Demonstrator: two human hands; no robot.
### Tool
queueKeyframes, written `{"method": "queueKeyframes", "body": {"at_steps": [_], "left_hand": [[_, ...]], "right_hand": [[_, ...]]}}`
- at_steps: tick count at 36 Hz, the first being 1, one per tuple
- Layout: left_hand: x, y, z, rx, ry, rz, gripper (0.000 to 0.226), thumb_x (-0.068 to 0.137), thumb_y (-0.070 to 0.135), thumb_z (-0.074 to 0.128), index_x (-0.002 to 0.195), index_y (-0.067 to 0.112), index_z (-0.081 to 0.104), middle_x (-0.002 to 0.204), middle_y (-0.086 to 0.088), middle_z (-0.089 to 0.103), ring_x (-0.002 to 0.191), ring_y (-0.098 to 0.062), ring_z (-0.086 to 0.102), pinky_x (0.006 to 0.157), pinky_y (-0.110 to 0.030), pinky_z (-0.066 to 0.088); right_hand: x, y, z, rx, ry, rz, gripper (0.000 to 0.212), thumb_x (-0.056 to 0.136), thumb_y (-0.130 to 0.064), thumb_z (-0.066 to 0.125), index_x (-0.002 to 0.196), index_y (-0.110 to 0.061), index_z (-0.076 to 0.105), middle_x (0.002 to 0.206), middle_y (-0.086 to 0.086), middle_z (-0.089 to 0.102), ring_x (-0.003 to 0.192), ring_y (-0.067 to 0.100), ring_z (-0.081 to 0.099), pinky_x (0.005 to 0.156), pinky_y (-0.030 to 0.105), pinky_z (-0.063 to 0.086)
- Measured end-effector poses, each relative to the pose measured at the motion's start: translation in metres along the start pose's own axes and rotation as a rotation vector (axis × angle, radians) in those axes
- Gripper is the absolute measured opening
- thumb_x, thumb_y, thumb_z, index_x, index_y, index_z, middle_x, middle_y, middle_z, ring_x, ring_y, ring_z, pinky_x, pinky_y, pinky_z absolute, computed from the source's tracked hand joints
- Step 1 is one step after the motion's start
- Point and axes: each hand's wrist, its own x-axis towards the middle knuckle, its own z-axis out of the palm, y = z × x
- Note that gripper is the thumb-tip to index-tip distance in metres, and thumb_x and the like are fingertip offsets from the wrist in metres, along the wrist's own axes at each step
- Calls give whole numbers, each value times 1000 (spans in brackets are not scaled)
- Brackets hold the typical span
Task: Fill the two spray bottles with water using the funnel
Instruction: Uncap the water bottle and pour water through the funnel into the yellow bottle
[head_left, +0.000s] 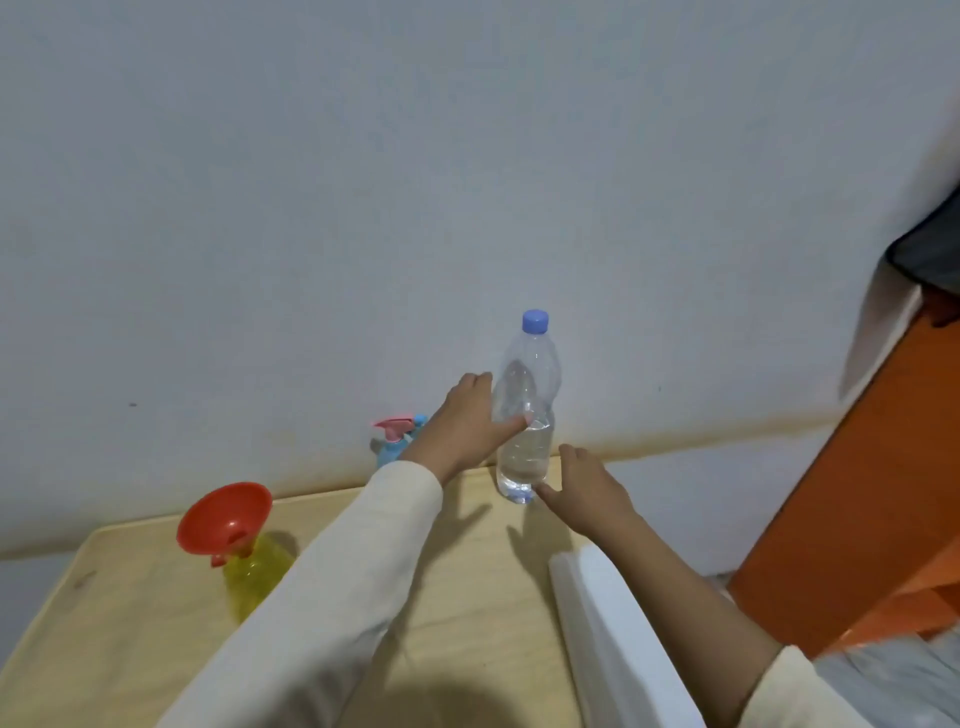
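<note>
A clear water bottle (525, 457) with a blue cap stands upright at the back of the wooden table (130, 623), about half full. My left hand (462, 421) holds its left side, thumb across the front. My right hand (587, 491) hovers open just right of the bottle's base, thumb tip close to it. A yellow spray bottle (257, 571) without its head stands at the left, with the red funnel (223, 519) seated in its neck. A blue spray bottle with a pink trigger head (392, 434) stands against the wall, mostly hidden behind my left wrist.
A white flat object (602, 623) lies along the table's right side under my right forearm. Orange furniture (841, 519) stands to the right. The pale wall (363, 208) rises directly behind the table's back edge.
</note>
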Motion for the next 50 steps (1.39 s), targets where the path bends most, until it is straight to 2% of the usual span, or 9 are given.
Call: {"method": "queueKeyframes", "body": {"at_steps": [6, 12, 17, 23, 31, 35, 41, 45, 50], "left_hand": [[71, 17, -5, -101, 23, 77, 84, 92, 46, 56, 151, 8, 10, 156, -6, 18, 143, -20, 21, 109, -30, 25], [106, 0, 16, -238, 22, 73, 63, 90, 39, 62, 139, 10, 35, 135, -6, 39, 125, -20, 41, 91, -22, 30], [116, -20, 37, -365, 12, 102, 72, 86, 34, 69, 145, 21, 30, 133, -2, 40, 116, -9, 41, 94, -20, 31], [114, -31, 43, -491, 33, 102, 75, 84, 37, 70, 147, 29, 29, 132, 9, 38, 119, -6, 39, 101, -26, 35], [89, -22, 41, -416, -13, 172, 75, 83, 39, 71, 146, 34, 30, 143, 12, 38, 130, -11, 37, 105, -31, 36], [60, -12, 37, -404, 16, 192, 75, 82, 39, 72, 145, 34, 32, 142, 12, 41, 128, -11, 40, 106, -34, 37], [-8, 5, 31, -402, 77, 180, 74, 79, 40, 75, 142, 30, 38, 139, 7, 46, 127, -15, 43, 105, -40, 41], [-55, 17, 31, -408, 120, 156, 75, 76, 42, 76, 141, 28, 40, 137, 3, 49, 126, -19, 46, 103, -46, 43], [-112, 26, 37, -428, 146, 126, 72, 77, 37, 77, 140, 28, 42, 134, 4, 50, 125, -18, 46, 103, -43, 44]], "right_hand": [[57, 3, 3, 141, 70, 78, 62, 83, -49, 61, 124, -9, 37, 120, 6, 49, 115, 24, 47, 77, 32, 39], [98, 1, 17, 501, 87, 85, 79, 59, -45, 80, 123, -20, 40, 115, 0, 53, 104, 17, 56, 84, 38, 51], [116, 6, 29, 709, 139, 64, 88, 57, -38, 85, 131, -27, 38, 117, -4, 59, 106, 13, 58, 89, 31, 49], [118, 7, 35, 717, 225, 24, 83, 58, -37, 86, 129, -30, 42, 115, -9, 61, 104, 9, 58, 85, 27, 48], [92, 4, 40, 751, 322, 68, 75, 58, -35, 86, 121, -23, 48, 99, -7, 67, 91, 11, 64, 78, 30, 53], [63, 1, 39, 748, 332, 67, 71, 56, -37, 87, 115, -25, 49, 91, -9, 63, 81, 9, 58, 68, 24, 45], [-7, -5, 29, 743, 303, 33, 75, 57, -37, 87, 120, -29, 46, 95, -10, 59, 93, 14, 59, 81, 31, 52], [-55, -6, 27, 721, 278, 9, 79, 56, -40, 87, 122, -29, 45, 96, -4, 63, 93, 19, 62, 81, 39, 54], [-111, -4, 34, 689, 207, 5, 84, 55, -43, 86, 126, -32, 42, 98, -5, 62, 95, 18, 62, 79, 33, 52]]}}
